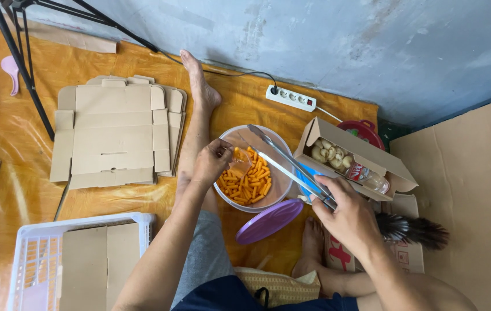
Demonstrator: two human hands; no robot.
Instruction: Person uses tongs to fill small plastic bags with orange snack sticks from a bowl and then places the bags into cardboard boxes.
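L hand (212,163): closed on a small clear bag (238,163), held over the bowl (229,138), bag mouth facing the tongs' tips.
R hand (346,214): gripping metal tongs (283,163) at the handle end, arms run up-left into the bowl; tips near far rim, narrow gap btw them, nothing visibly pinched.
Bowl: clear plastic, on the floor btw the legs, holds orange snack sticks (246,183) heaped on the near side.
Lid (269,220): purple, round, lying just beside bowl's near-right edge, partly under R forearm line.
Box (354,158): open cardboard, right of bowl, touching or nearly; pale round snacks (328,154) inside + a small bottle (367,177) w/ red label lying on its side.
Flat boxes (114,131): stack of unfolded cardboard, left of the outstretched leg.
Basket (37,253): white plastic, lower left, more flat cardboard in it.
Power strip (290,98): white, by the wall, one plug in.
Tripod (20,55): black legs, upper left.
Duster (412,229): dark feathers, right of R hand, on cardboard.
Floor: orange sheet (4,138) under everything.
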